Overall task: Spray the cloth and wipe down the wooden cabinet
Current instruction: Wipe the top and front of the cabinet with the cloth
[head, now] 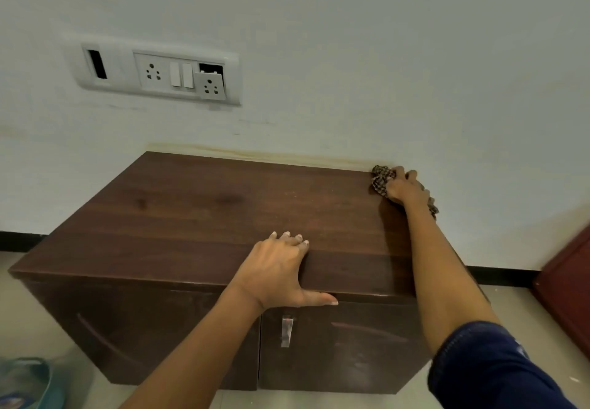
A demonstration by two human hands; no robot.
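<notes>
A low dark wooden cabinet (204,217) with two front doors stands against a pale wall. At its back right corner, my right hand (407,190) presses a crumpled checked cloth (380,178) onto the top, fingers closed over it. Part of the cloth hangs past the cabinet's right edge. My left hand (277,269) rests flat on the front edge of the top, fingers spread on the surface and thumb along the front lip, holding nothing. No spray bottle is in view.
A white switch and socket panel (153,71) is on the wall above the cabinet's left side. A reddish-brown piece of furniture (571,287) stands at the right. A teal object (25,383) lies on the tiled floor at the bottom left.
</notes>
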